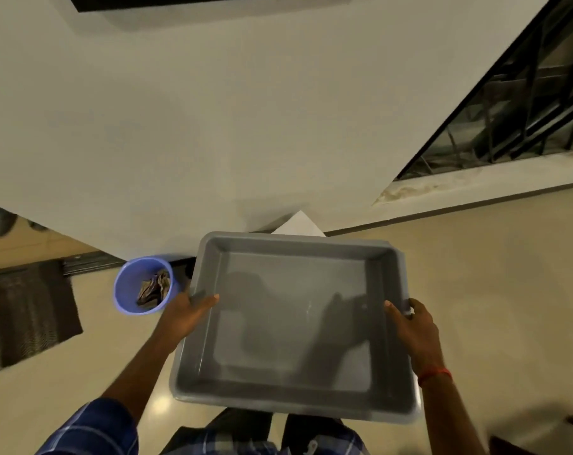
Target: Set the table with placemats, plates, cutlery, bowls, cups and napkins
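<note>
Checked blue shirt [91, 428] fills the bottom edge of the view, with both forearms reaching forward from it. Beyond stands a plain pale wall [245, 126], meeting a glossy cream floor [492, 290]; a barred window [524, 110] sits at the right. A grey plastic tray [298, 239], deep-walled and holding nothing, is carried level over the floor, its far edge close to the wall. A dark doormat [25, 310] lies at the left. A blue waste bin [127, 287] stands just beside the tray's left corner, with a crumpled wrapper [153, 287] inside. The left hand [186, 311] grips the left rim, thumb laid over the inner wall, fingers hidden beneath. The right hand [413, 326] grips the right rim likewise; a red thread [434, 375] circles that wrist. A white sheet [299, 224] shows behind the tray's far rim. No table, placemats, plates, cutlery, bowls, cups or napkins are in view. Judgement: the step in hand is carrying the emptied tray, either to set it aside or to fetch tableware. The next move calls for a level two-handed carry, clear of the bin.
</note>
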Demonstrator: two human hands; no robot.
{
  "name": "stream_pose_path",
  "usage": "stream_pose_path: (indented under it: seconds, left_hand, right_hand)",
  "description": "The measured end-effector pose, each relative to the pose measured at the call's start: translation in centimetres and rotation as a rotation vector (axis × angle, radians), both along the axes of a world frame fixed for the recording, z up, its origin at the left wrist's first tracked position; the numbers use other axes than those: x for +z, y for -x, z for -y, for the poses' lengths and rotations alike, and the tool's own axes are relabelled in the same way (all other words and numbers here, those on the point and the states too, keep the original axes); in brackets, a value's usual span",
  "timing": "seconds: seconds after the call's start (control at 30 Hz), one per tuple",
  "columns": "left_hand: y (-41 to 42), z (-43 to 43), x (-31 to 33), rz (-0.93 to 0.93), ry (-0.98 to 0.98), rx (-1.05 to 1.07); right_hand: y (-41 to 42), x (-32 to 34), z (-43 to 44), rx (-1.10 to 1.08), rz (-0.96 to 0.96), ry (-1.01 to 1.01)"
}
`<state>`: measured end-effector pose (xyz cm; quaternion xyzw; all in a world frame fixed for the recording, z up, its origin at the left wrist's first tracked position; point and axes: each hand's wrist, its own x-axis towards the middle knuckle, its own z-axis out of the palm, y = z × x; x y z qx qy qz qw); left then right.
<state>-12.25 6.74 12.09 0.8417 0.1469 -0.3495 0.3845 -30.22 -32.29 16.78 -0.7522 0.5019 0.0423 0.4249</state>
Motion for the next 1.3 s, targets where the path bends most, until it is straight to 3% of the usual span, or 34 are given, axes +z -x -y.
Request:
stream_pose_path:
  seconds: [0.37,0.83,1.23,1.3]
  left_hand:
    - [-3.8,1.4,-5.0,-0.007,0.032,0.187]
    - [-8.1,2.4,-16.5,-0.030,0.011,0.319]
    - [-7.4,4.3,-16.2,0.045,-0.087,0.361]
    - [-7.1,4.6,-16.1,0.153,-0.090,0.314]
  right_hand:
    - [-11.6,-5.8,4.2,0.162,-0.012,-0.065]
    - [-20.4,-15.0,5.5,0.143,-0.035,-0.123]
    - [-21.0,-18.4,6.3,0.310,-0.034,-0.092]
    - [-20.5,-18.5,6.2,0.357,-0.029,0.002]
